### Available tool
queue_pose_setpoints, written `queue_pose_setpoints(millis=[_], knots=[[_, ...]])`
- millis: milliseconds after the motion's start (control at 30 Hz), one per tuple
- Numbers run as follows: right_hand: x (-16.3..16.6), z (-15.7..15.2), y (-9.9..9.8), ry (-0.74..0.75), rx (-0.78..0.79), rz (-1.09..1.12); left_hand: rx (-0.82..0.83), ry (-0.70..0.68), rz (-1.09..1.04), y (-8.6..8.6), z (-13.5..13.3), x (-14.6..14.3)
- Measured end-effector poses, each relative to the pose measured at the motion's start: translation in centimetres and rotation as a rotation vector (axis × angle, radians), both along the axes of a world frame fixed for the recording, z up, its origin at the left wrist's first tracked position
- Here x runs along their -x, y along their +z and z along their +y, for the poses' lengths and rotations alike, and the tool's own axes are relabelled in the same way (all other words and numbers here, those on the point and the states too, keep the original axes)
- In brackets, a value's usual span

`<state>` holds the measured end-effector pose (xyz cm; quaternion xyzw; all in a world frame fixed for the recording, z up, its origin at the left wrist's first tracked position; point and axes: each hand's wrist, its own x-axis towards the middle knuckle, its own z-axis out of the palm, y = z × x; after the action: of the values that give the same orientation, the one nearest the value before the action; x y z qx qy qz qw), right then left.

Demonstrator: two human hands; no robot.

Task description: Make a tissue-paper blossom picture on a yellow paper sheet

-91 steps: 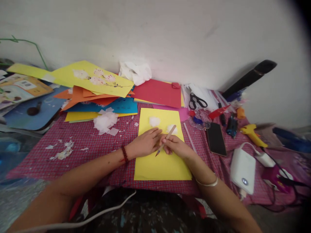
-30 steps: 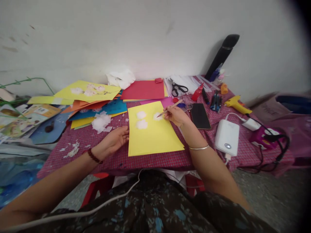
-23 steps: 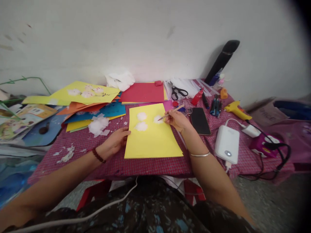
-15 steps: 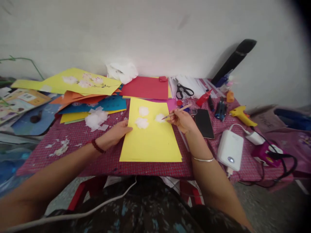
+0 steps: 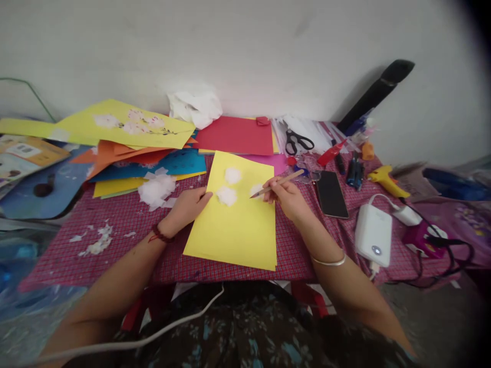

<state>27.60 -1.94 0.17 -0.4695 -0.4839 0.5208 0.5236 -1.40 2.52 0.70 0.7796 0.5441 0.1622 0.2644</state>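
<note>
Yellow sheet (image 5: 238, 235), left hand (image 5: 188, 203) flat on edge — right hand (image 5: 289, 200) pinching pencil (image 5: 276, 184)

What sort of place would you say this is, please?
Probably a home craft corner: a cloth-covered table against a plain wall, strewn with coloured paper sheets, scissors and a glue gun. The right hand holds a pencil over a yellow sheet.
</note>
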Motion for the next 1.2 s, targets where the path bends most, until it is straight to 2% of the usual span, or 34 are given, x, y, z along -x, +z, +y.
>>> queue_pose_setpoints(millis=[167,333,533,1033,1200], knots=[[1.8,-0.1,1.2,0.046,-0.027,-0.079,-0.026,-0.011,0.048,-0.8,-0.2,0.2],[5.2,1.7,2.6,0.142,-0.091,-0.214,-0.029,-0.033,0.072,-0.8,-0.2,0.3],[8.1,3.4,2.2,0.167,-0.192,-0.467,-0.027,-0.05,0.062,-1.0,-0.1,0.3],[8.7,3.7,2.5,0.2,-0.207,-0.827,-0.016,-0.033,0.092,-1.0,-0.1,0.1],[8.9,4.0,2.1,0.225,-0.177,-0.826,-0.029,-0.045,0.139,-0.9,-0.1,0.1]])
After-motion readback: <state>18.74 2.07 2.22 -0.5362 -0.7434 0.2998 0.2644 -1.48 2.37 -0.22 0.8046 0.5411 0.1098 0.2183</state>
